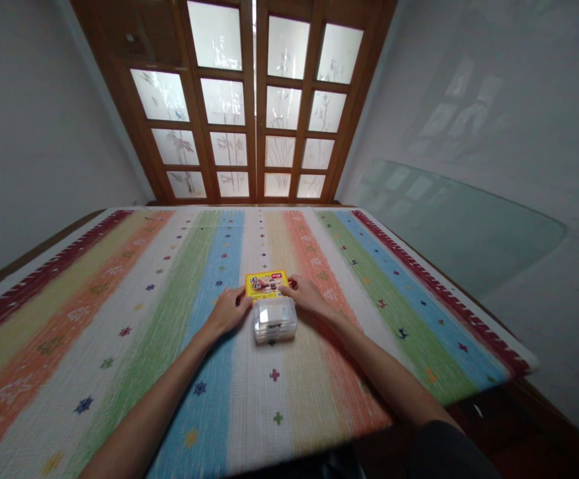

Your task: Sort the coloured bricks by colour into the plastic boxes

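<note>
A small yellow packet (266, 284) with printed pictures lies flat on a striped cloth. Just in front of it sits a clear plastic box (275, 320) with a lid. My left hand (229, 309) rests on the cloth at the packet's left corner, fingers curled and touching its edge. My right hand (305, 295) reaches in from the right, its fingertips pinching the packet's right edge. Both hands flank the clear box without gripping it.
The striped, multicoloured cloth (120, 332) covers a wide table. A wooden door with frosted glass panes (254, 100) stands beyond the far edge. A sheet of glass (449, 219) leans on the right wall. Plain walls stand on both sides.
</note>
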{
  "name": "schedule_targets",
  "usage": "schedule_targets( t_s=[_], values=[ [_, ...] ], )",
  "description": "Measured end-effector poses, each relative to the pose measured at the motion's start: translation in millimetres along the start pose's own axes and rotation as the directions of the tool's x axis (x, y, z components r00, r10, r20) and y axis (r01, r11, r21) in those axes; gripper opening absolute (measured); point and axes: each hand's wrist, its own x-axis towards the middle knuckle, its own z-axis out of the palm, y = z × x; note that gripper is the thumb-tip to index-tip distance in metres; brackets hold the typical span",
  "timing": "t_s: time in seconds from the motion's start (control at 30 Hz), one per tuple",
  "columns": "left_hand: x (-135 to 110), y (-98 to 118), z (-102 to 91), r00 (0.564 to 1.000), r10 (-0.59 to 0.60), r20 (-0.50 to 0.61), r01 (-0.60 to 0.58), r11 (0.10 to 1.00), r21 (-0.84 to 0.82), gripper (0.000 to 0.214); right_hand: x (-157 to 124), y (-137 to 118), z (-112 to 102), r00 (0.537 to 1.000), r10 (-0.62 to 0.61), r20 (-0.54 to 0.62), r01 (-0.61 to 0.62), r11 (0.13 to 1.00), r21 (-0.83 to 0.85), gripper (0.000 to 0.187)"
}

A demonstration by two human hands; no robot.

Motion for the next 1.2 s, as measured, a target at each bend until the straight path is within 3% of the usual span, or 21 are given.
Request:
schedule_targets(
  t_s=[0.2, 0.4, 0.53, 0.67, 0.8, 1.0, 1.2],
  values=[
    [3.7, -3.4, -3.3, 1.000, -0.012, -0.017, 0.011, 1.000, -0.007, 0.035, -0.5, -0.8, 0.3, 1.000, 0.001, -0.003, -0.001, 1.000, 0.015, 0.026],
    [-6.9, -11.1, -31.1, 1.000, 0.010, -0.024, -0.012, 0.995, -0.094, 0.053, -13.1, 7.5, -20.8, 0.997, -0.062, -0.048, 0.067, 0.992, 0.107, 0.029],
    [-33.3, -11.1, -40.6, 0.986, 0.133, 0.102, -0.116, 0.980, -0.159, 0.073, -39.1, 18.4, -35.2, 0.962, -0.238, 0.132, 0.178, 0.916, 0.360, 0.055],
    [-54.7, -4.2, -30.2, 0.974, 0.169, 0.149, -0.148, 0.979, -0.142, 0.085, -64.3, 17.9, -39.1, 0.896, -0.294, 0.332, 0.181, 0.925, 0.333, 0.089],
    [-59.4, 3.2, -14.1, 0.974, 0.184, 0.129, -0.160, 0.971, -0.177, 0.089, -72.8, 10.2, -30.7, 0.879, -0.356, 0.317, 0.260, 0.915, 0.307, 0.109],
    [-53.3, 5.7, 0.5, 0.972, 0.173, 0.160, -0.132, 0.962, -0.238, 0.087, -69.1, 17.7, -12.7, 0.870, -0.415, 0.266, 0.277, 0.858, 0.433, 0.111],
    [-51.3, 9.0, 1.9, 0.976, 0.146, 0.164, -0.105, 0.966, -0.235, 0.079, -70.0, 18.2, -14.1, 0.871, -0.423, 0.251, 0.285, 0.850, 0.444, 0.105]
  ],
)
